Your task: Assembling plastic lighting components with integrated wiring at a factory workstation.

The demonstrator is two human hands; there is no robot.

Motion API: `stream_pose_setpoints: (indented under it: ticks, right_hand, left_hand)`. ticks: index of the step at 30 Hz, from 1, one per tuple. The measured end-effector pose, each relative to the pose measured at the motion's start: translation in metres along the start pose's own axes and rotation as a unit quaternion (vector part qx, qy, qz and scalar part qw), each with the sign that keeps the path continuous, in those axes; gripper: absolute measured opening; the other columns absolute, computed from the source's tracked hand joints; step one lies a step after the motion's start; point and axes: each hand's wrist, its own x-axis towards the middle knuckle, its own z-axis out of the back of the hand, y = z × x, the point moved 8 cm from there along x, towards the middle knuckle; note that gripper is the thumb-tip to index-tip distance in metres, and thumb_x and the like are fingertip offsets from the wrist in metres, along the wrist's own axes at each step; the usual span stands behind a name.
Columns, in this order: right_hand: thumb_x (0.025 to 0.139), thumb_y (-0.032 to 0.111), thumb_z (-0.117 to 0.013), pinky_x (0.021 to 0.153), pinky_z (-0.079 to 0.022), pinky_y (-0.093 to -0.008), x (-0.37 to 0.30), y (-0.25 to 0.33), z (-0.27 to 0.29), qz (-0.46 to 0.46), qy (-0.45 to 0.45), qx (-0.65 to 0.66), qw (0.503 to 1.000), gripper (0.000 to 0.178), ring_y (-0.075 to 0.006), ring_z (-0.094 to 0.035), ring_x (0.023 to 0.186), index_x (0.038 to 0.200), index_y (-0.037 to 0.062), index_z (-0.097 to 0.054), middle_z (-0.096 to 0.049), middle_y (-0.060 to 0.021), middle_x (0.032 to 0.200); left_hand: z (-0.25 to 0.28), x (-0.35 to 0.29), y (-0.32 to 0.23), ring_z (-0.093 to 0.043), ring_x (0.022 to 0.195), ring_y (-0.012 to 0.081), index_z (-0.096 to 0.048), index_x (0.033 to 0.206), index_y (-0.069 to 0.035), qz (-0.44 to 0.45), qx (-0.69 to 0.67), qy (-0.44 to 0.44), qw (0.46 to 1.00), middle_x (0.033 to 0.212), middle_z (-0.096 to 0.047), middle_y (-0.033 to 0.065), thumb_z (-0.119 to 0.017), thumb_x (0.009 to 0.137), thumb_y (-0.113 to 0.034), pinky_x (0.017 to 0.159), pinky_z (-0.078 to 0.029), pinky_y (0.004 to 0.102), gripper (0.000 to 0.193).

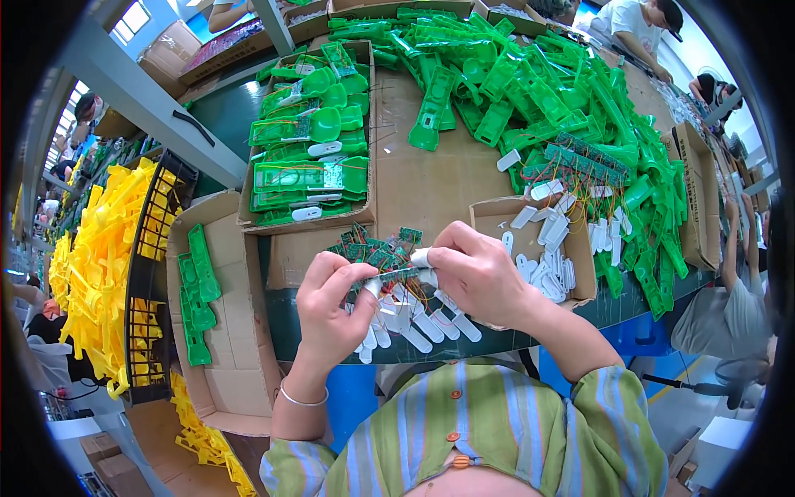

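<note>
My left hand [335,302] and my right hand [480,273] meet at the table's near edge, fingertips pinched. Between them runs a thin strip [399,272], seen nearly edge-on; its kind is unclear. White covers wrap some of my fingertips. Right behind and below my fingers lies a pile of small green circuit boards [358,248] with thin coloured wires. White plastic pieces [422,325] fan out toward me under my hands, some of them hidden by my fingers.
A carton [371,149] holds rows of green casings with wired boards. Loose green casings [530,83] heap up at the back right. White pieces fill a small box [590,282]; a carton [240,373] with several green casings stands left, beside a black crate [142,306] of yellow parts.
</note>
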Motion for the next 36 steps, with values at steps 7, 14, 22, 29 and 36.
stream_pose_setpoints:
  ticks: [7,14,22,29,36]
  right_hand:
    - [0.070,-0.001,-0.061,0.052,-0.046,-0.0383,-0.009,-0.021,-0.031,-0.064,0.000,-0.042,0.997,0.010,-0.0296,-0.055,0.059,0.080,0.0022,-0.060,-0.051,-0.0112,0.072]
    - [0.071,0.002,-0.060,0.057,-0.048,-0.0428,-0.025,-0.052,-0.070,-0.131,0.052,-0.051,0.989,0.008,-0.0345,-0.057,0.064,0.079,0.0035,-0.059,-0.053,-0.0146,0.074]
    - [0.072,0.000,-0.060,0.057,-0.047,-0.0409,-0.013,-0.037,-0.053,-0.109,0.003,0.049,0.993,0.011,-0.0335,-0.058,0.066,0.081,0.0015,-0.056,-0.054,-0.0138,0.076]
    - [0.068,0.003,-0.063,0.052,-0.046,-0.0414,-0.006,-0.023,-0.045,-0.100,-0.043,-0.009,0.994,0.014,-0.0328,-0.054,0.063,0.073,0.0032,-0.050,-0.049,-0.0127,0.071]
    - [0.070,0.004,-0.064,0.055,-0.047,-0.0400,0.012,0.041,-0.013,-0.038,-0.094,0.090,0.991,0.016,-0.0325,-0.055,0.062,0.077,0.0020,-0.050,-0.049,-0.0134,0.073]
  left_hand:
    - [-0.021,-0.003,0.026,-0.049,0.060,0.0204,-0.060,0.073,-0.001,-0.023,0.059,-0.079,0.995,0.068,-0.047,0.0085,-0.062,0.064,0.004,0.052,-0.039,0.0307,0.010]
    - [-0.049,-0.008,0.073,-0.051,0.066,0.0261,-0.057,0.075,0.001,0.020,0.110,-0.036,0.993,0.069,-0.050,0.0110,-0.059,0.070,0.001,0.059,-0.042,0.0369,0.006]
    - [-0.041,-0.004,0.060,-0.052,0.079,0.0262,-0.064,0.086,-0.005,0.069,-0.002,0.047,0.996,0.082,-0.054,0.0090,-0.062,0.066,-0.004,0.071,-0.041,0.0353,0.021]
    - [-0.032,0.001,0.004,-0.050,0.069,0.0287,-0.060,0.080,-0.003,-0.062,0.164,-0.052,0.983,0.071,-0.047,0.0116,-0.062,0.066,-0.001,0.060,-0.040,0.0393,0.014]
    - [0.014,-0.012,-0.064,-0.049,0.067,0.0285,-0.063,0.087,-0.001,-0.096,0.257,-0.085,0.958,0.073,-0.047,0.0121,-0.060,0.067,0.003,0.056,-0.038,0.0375,0.021]
